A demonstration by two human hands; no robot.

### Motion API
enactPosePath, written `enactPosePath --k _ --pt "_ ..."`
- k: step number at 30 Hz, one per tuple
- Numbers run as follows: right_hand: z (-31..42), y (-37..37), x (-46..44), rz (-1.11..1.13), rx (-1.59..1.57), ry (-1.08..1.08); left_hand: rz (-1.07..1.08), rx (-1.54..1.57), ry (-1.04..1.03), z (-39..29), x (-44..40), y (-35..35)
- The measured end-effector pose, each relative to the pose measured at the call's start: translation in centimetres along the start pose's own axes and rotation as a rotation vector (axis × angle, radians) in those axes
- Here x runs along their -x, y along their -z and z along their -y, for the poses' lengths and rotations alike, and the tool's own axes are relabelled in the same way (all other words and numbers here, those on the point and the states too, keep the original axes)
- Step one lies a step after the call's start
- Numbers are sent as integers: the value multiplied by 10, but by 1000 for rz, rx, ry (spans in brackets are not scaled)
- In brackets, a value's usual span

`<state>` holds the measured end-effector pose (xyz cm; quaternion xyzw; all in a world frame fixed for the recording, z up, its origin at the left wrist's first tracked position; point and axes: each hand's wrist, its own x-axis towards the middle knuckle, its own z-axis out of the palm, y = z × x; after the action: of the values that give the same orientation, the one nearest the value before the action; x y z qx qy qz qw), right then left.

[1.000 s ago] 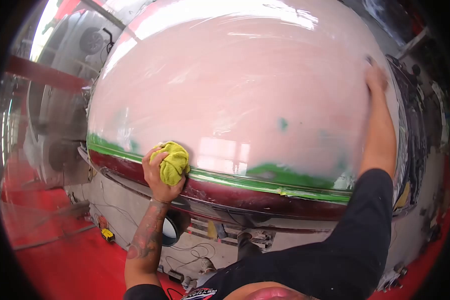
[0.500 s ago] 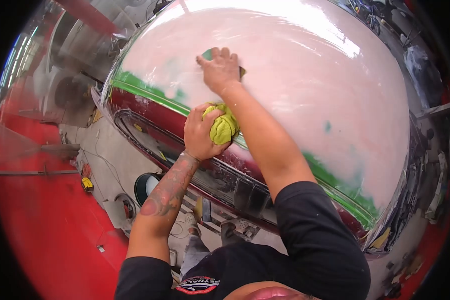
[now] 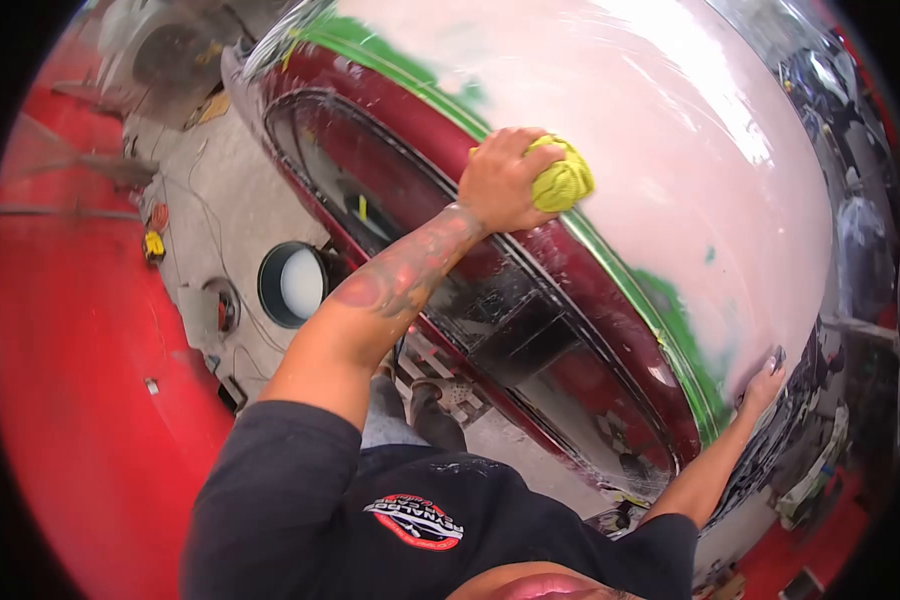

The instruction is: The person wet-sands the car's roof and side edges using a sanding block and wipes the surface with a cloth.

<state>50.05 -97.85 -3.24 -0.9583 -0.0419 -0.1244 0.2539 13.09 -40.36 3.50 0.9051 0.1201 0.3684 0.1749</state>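
A crumpled yellow-green cloth (image 3: 564,174) is gripped in my left hand (image 3: 510,180), which rests at the near edge of the car roof (image 3: 610,130). The roof is pinkish-white, wet and shiny, with green patches along the trim. My right hand (image 3: 762,388) is at the roof's right end, low near the corner. A dark edge of a sanding pad (image 3: 778,357) shows at its fingers; the rest of the pad is hidden by the hand. Below the roof edge run the dark red door frames and the side windows (image 3: 530,340).
A dark bucket (image 3: 292,284) with whitish liquid stands on the concrete floor left of the car. Cables and a yellow tool (image 3: 153,247) lie nearby. A red surface (image 3: 80,400) fills the left side. Plastic sheeting (image 3: 860,240) covers parts at the right.
My right hand has swept from the middle of the roof to its right end. My left hand, still holding the cloth, appears higher and further right as the view has shifted.
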Motion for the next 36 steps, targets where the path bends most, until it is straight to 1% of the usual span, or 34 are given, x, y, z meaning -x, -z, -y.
enactPosePath --k 3,5,6,7,9,10,11,12,13,14,15,16,17,18,19,20,21,22,23,24,25,26,27,28,30,32,34,35,36 --pt "149 -4 72 85 -350 57 -24 36 -11 1 2 2" --pt "242 -21 119 219 -541 170 -43 44 -33 3 3 3" --pt "295 -20 145 268 -576 143 -58 52 -54 4 3 2" --pt "322 -38 156 291 -743 159 -66 58 -62 5 3 1" --pt "391 -41 187 369 -814 133 -95 162 -54 6 3 3" --pt "416 -42 199 410 -803 182 -104 171 -69 4 2 8" --pt "438 -41 209 447 -790 234 -40 278 -17 1 0 15" --pt "459 -32 221 529 -678 261 28 383 33 -1 -3 26" --pt "476 -25 230 612 -561 280 154 498 64 0 -6 37" --pt "482 -28 236 579 -480 463 212 557 54 -2 -10 52" --pt "490 -24 242 566 -472 461 271 618 47 2 -11 64" --pt "500 -17 248 793 -775 204 170 678 -25 13 -9 69" --pt "514 -11 255 1007 -1071 -71 161 688 -29 27 -6 76" --pt "529 -5 266 1086 -1181 -202 114 686 -32 41 -3 85" --pt "543 -15 274 1079 -1168 -201 70 686 -31 56 2 94" --pt "561 -26 282 1129 -1127 -147 66 677 21 72 7 106" --pt "580 -35 290 1179 -1083 -96 60 690 25 94 10 111" --pt "600 -48 302 1159 -1061 -130 -91 614 4 116 18 113" --pt "612 -65 304 1300 -945 -45 -238 532 -16 136 24 119" --pt "637 -81 316 1312 -867 52 -254 504 48 157 27 135" --pt "664 -97 331 1317 -787 144 -253 517 48 181 33 148" --pt "688 -113 338 1306 -717 243 -271 461 94 205 40 160" --pt "716 -128 344 1222 -671 402 -292 401 138 229 46 172" --pt "722 -169 345 1002 -488 446 -349 398 179 255 56 180" --pt "778 -200 359 859 -565 497 -424 406 264 299 78 202" --pt "837 -230 363 812 -613 336 -450 394 342 333 103 227" --pt "893 -275 360 669 -755 321 -442 352 398 356 135 247" --pt "911 -328 343 591 -737 494 -425 338 418 363 151 254" --pt "934 -330 347 456 -627 710 -394 296 440 366 165 259"
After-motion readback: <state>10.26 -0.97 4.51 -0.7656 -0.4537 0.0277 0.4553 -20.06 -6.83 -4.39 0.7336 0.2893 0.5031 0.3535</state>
